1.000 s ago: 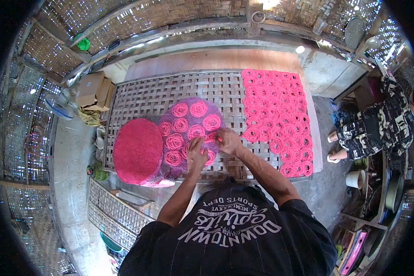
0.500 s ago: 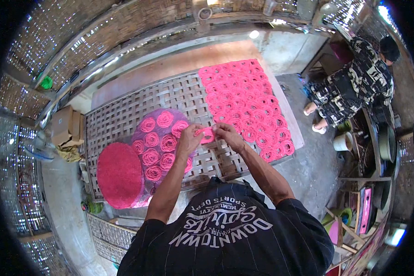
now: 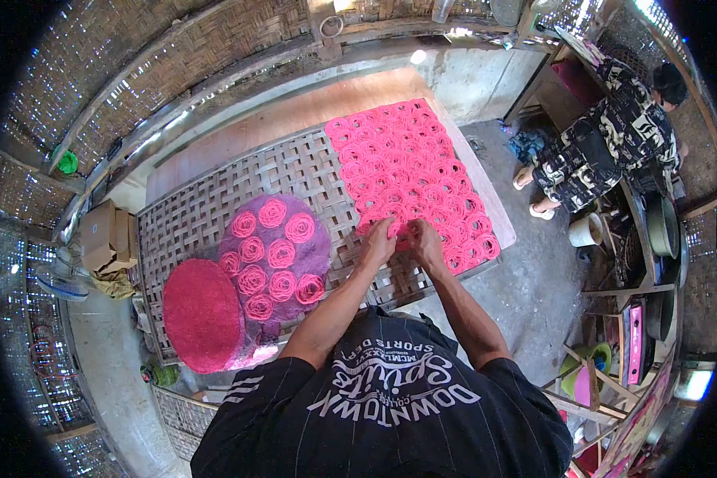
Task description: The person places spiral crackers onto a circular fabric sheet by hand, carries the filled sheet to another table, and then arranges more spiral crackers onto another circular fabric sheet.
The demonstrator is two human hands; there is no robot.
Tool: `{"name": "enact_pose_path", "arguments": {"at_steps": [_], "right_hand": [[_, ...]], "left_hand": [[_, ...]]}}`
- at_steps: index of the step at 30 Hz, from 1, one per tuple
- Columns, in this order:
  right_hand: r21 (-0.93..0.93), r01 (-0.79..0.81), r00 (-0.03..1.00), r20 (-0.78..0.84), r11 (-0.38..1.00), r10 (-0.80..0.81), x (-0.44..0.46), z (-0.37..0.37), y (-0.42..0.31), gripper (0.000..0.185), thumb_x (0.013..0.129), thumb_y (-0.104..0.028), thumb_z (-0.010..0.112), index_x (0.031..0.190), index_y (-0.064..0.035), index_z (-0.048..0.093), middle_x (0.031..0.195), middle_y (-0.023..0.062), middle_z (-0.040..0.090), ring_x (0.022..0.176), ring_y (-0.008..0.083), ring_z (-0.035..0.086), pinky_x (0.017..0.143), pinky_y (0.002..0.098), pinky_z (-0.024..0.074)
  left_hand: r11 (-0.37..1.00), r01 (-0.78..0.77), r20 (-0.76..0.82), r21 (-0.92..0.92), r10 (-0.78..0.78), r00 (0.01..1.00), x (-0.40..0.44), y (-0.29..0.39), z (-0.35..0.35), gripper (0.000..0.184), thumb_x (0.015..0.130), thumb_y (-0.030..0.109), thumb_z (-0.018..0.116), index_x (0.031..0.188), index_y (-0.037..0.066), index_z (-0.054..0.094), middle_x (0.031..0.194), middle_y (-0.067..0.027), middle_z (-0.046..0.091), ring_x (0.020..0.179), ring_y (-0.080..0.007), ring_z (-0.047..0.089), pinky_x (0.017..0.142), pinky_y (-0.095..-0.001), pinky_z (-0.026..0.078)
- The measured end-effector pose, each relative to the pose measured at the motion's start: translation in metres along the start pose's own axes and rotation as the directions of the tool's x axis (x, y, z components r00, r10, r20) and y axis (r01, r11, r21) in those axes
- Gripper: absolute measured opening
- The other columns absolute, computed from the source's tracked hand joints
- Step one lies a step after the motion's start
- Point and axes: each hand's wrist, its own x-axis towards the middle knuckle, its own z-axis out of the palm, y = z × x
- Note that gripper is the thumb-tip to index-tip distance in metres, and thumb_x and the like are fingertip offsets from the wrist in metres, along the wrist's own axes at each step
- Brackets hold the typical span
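Observation:
At the near left corner of a sheet of pink coiled rings (image 3: 402, 159), my two hands are close together. My left hand (image 3: 381, 240) is closed, its fingers pinching a pink coil (image 3: 401, 239). Facing it, my right hand (image 3: 427, 245) has its fingers drawn together on the other side of the same coil. The fingers partly hide it. To the left lies a round purple mesh (image 3: 315, 259) with several pink spiral rosettes (image 3: 280, 254) on it. A plain pink disc (image 3: 203, 315) overlaps its left edge.
Beneath everything is a woven slat table (image 3: 239, 179), with a plywood board (image 3: 215, 142) behind. Another person (image 3: 605, 151) in patterned clothes bends at the right by shelves and a white bucket (image 3: 585, 231). Cardboard boxes (image 3: 107, 235) stand at the left.
Both hands have moved right with the pink coil, from over the bare slats to the corner of the pink sheet. My view has shifted slightly.

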Motion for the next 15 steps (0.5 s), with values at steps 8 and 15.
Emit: {"name": "enact_pose_path", "arguments": {"at_steps": [8, 15], "right_hand": [[-0.115, 0.091, 0.986, -0.126, 0.989, -0.105, -0.01, -0.017, -0.023, 0.022, 0.087, -0.02, 0.064, 0.104, -0.0065, 0.065, 0.101, 0.015, 0.064, 0.082, 0.0369, 0.065, 0.068, 0.0449, 0.0523], [-0.051, 0.042, 0.998, 0.047, 0.998, -0.04, -0.04, -0.016, -0.055, 0.021, 0.085, -0.019, 0.067, 0.104, -0.01, 0.067, 0.101, 0.0171, 0.064, 0.086, 0.039, 0.065, 0.07, 0.0462, 0.0517]], "left_hand": [[0.994, 0.032, -0.122, 0.101, -0.02, 0.992, -0.076, 0.02, -0.097, 0.043, 0.08, 0.004, 0.062, 0.124, 0.004, 0.06, 0.12, -0.0174, 0.061, 0.116, -0.0362, 0.056, 0.1, -0.0417, 0.045], [0.791, 0.014, -0.165, 0.612, 0.11, 0.98, -0.163, -0.029, -0.151, 0.045, 0.072, -0.003, 0.058, 0.117, 0.002, 0.063, 0.113, -0.0157, 0.061, 0.107, -0.0333, 0.055, 0.093, -0.0416, 0.045]]}}
